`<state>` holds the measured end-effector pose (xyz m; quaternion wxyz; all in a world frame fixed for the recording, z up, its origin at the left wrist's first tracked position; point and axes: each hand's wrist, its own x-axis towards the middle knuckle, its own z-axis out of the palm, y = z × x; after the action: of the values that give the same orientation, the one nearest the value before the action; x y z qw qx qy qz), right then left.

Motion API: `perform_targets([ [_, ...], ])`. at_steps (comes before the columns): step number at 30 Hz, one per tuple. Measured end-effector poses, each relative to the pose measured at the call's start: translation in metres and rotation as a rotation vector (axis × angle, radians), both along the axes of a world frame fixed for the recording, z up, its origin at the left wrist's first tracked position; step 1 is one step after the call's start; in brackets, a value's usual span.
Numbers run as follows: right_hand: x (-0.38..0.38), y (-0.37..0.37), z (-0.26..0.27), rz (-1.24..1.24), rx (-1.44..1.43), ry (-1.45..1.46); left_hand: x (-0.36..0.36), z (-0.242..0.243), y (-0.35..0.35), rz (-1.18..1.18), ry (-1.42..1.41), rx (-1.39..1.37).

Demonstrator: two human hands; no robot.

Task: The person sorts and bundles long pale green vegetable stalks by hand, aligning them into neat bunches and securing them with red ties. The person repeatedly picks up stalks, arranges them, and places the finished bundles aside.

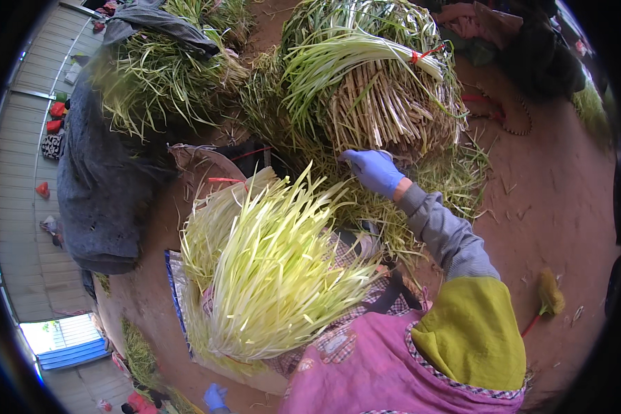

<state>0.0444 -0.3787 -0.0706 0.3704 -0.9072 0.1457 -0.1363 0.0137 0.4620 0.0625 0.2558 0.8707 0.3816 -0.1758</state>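
Observation:
My right hand (375, 171), in a blue-violet glove, has its fingers bent just below the cut stem ends of a large bundle of long green leaf stalks (383, 108). Whether the fingertips grip anything is unclear. A smaller bunch of pale green leaves (341, 57), bound with a red tie (416, 56), lies across that bundle. Over my lap spreads a loose-leaved bunch of yellow chives (284, 259). Behind it lies another bunch (202, 227) with a red tie. At the bottom edge, apart from the bunches, is my blue-gloved left hand (216, 397), small and partly cut off.
Loose leaf trimmings (445, 181) litter the brown floor (564, 196). A dark grey cloth (103, 171) drapes a heap at left, beside more leafy greens (160, 77). A yellowish brush-like item with a red handle (548, 297) lies at right. A person in red (138, 402) shows at lower left.

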Motion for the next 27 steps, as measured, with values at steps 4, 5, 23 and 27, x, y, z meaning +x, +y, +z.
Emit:
perform_targets([
  [4,-0.041,0.002,-0.006,-0.148,0.056,0.017,-0.076,-0.043,-0.065,0.051,0.254,-0.683],
  [5,-0.05,0.005,-0.007,-0.116,0.003,0.213,-0.087,-0.054,-0.086,0.071,0.282,-0.852],
  [23,-0.066,0.069,-0.042,0.009,0.091,0.063,-0.029,-0.095,-0.244,0.545,-0.724,-1.322],
  [27,-0.034,0.082,-0.051,0.165,0.081,-0.077,-0.01,-0.101,-0.226,0.517,-0.695,-1.346],
])
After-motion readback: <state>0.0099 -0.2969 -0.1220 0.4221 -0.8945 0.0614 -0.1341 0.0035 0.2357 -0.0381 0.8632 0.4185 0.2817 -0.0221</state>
